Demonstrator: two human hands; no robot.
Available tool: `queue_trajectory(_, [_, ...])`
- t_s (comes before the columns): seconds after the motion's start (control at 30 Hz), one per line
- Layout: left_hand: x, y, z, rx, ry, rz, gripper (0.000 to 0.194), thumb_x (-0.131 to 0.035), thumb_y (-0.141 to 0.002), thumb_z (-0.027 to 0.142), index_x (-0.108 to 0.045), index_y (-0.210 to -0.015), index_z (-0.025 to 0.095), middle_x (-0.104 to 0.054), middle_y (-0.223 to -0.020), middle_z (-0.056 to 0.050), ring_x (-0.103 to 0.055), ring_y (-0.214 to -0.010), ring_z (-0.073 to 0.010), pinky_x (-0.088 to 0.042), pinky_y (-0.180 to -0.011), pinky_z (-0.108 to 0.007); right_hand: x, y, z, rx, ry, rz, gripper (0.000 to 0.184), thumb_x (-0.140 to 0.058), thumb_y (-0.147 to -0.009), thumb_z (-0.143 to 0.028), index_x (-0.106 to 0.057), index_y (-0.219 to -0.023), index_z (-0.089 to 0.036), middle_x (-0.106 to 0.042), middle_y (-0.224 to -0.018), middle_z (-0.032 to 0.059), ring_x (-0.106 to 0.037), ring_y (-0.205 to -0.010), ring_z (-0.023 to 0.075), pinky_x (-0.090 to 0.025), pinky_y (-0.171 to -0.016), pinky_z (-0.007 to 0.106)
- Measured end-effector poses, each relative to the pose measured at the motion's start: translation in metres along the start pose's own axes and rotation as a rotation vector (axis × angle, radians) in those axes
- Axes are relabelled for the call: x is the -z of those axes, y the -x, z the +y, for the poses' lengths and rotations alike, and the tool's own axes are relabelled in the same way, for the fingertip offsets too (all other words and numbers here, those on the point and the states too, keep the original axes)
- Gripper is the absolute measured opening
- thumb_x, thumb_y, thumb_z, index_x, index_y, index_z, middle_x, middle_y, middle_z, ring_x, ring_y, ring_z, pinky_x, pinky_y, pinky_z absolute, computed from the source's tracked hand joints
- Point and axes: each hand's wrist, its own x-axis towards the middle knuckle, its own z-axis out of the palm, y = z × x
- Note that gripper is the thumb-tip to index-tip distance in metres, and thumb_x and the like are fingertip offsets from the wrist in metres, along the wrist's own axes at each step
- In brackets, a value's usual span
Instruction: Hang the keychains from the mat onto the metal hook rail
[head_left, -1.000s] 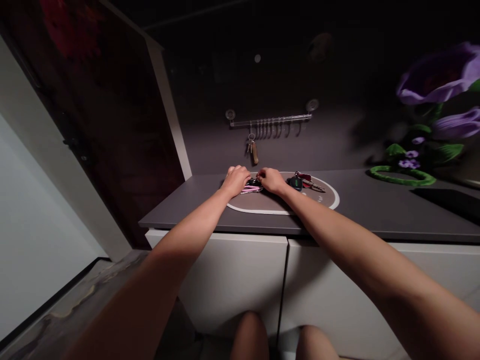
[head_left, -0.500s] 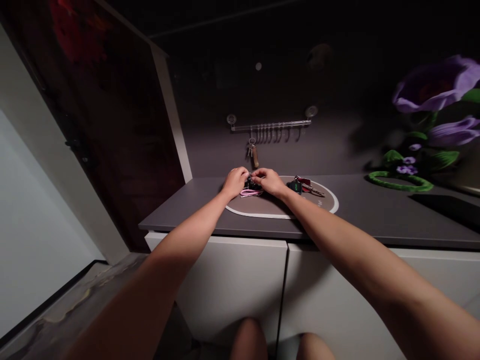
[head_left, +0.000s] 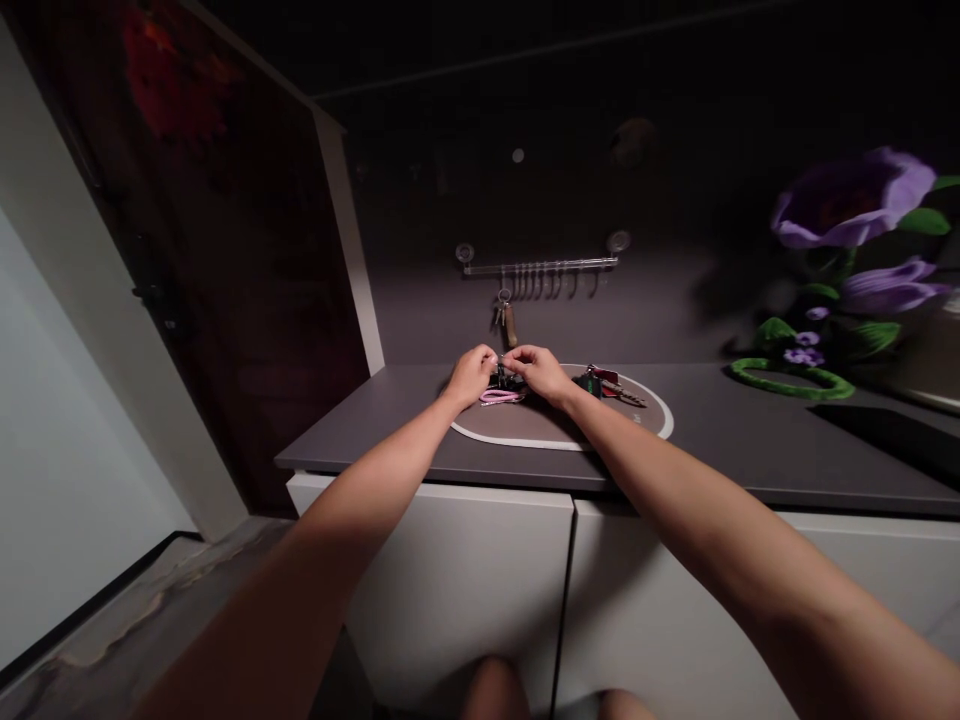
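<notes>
My left hand [head_left: 471, 374] and my right hand [head_left: 537, 371] meet above a brown oval mat [head_left: 517, 430] with a white rim. Both are closed, thumb against fingers, pinching a small bunch of keys by its key ring [head_left: 501, 361]. Dark items hang or lie just below the fingertips, too small to make out fully. A pink strap [head_left: 499, 397] rests on the mat under the hands. Right of my right hand lies a second bunch of keys [head_left: 628, 396] with a red tag and a dark fob.
On the wall a clear rail [head_left: 540, 267] bears several hooks; a key set with a brown fob [head_left: 511, 325] hangs from its left end. Purple artificial flowers [head_left: 855, 210] with a green ring base [head_left: 791, 380] stand right. A dark flat object [head_left: 892, 435] lies near them.
The view has shifted slightly, so the scene sits lower. My hands stay together over the mat, and the ring and hanging pieces between my fingertips show a little more.
</notes>
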Motion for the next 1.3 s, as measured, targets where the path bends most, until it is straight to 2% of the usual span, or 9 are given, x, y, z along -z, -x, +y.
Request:
queue_trajectory(0.27, [0.001,0.0,-0.002,-0.044,-0.159,0.005,0.019,-0.035,-0.085,0.022,-0.054,-0.083,0.017,-0.06,-0.086,-0.005,-0.053,-0.082,-0.0154,-0.039,-0.076,-0.028,0.003,-0.001,0.002,0.058,-0.005,0.033,0.02,-0.057,-0.067,-0.032,-0.057,-0.073,-0.014,-0.056,-0.069,-0.0011,-0.048,-0.064,0.0093,-0.038,-0.067,0.023])
queue_trajectory(0.4, [0.0,0.001,-0.003,-0.044,-0.2,-0.038,0.021,-0.034,-0.086,0.022,-0.054,-0.085,0.018,-0.06,-0.086,-0.005,-0.053,-0.083,-0.0165,-0.04,-0.077,-0.029,0.005,-0.002,0.004,0.097,0.0,0.082,0.023,-0.057,-0.067,-0.036,-0.056,-0.073,-0.015,-0.056,-0.071,-0.0007,-0.048,-0.067,0.0101,-0.039,-0.068,0.024])
queue_trajectory(0.57, [-0.001,0.003,-0.001,-0.054,-0.218,-0.063,0.022,-0.032,-0.086,0.02,-0.055,-0.084,0.018,-0.06,-0.087,-0.006,-0.054,-0.084,-0.0168,-0.039,-0.077,-0.029,0.006,-0.008,0.001,0.032,-0.094,0.161,0.026,-0.056,-0.066,-0.04,-0.053,-0.072,-0.016,-0.05,-0.063,-0.003,-0.044,-0.059,0.0085,-0.038,-0.06,0.022])
queue_trajectory(0.9, [-0.002,0.004,-0.002,-0.024,-0.211,-0.095,0.024,-0.032,-0.086,0.019,-0.055,-0.083,0.019,-0.061,-0.087,-0.006,-0.055,-0.085,-0.0168,-0.04,-0.076,-0.029,0.016,-0.062,-0.039,-0.048,-0.292,0.289,0.012,-0.052,-0.07,-0.026,-0.046,-0.071,-0.016,-0.049,-0.068,-0.0026,-0.047,-0.059,0.007,-0.042,-0.055,0.02])
queue_trajectory(1.03, [-0.002,0.004,-0.001,-0.023,-0.208,-0.103,0.024,-0.031,-0.086,0.019,-0.055,-0.083,0.019,-0.061,-0.086,-0.007,-0.055,-0.084,-0.0175,-0.039,-0.075,-0.029,0.017,-0.081,-0.042,-0.1,-0.357,0.328,0.008,-0.049,-0.074,-0.022,-0.043,-0.07,-0.017,-0.047,-0.061,-0.0052,-0.048,-0.053,0.0062,-0.043,-0.053,0.019])
queue_trajectory(1.3, [-0.002,0.004,0.0,-0.055,-0.224,-0.11,0.024,-0.031,-0.086,0.019,-0.054,-0.08,0.019,-0.06,-0.084,-0.006,-0.054,-0.081,-0.017,-0.038,-0.072,-0.028,0.012,-0.105,-0.042,-0.197,-0.472,0.491,0.009,-0.048,-0.077,-0.015,-0.045,-0.069,-0.017,-0.048,-0.053,-0.0057,-0.048,-0.044,0.0054,-0.044,-0.048,0.018])
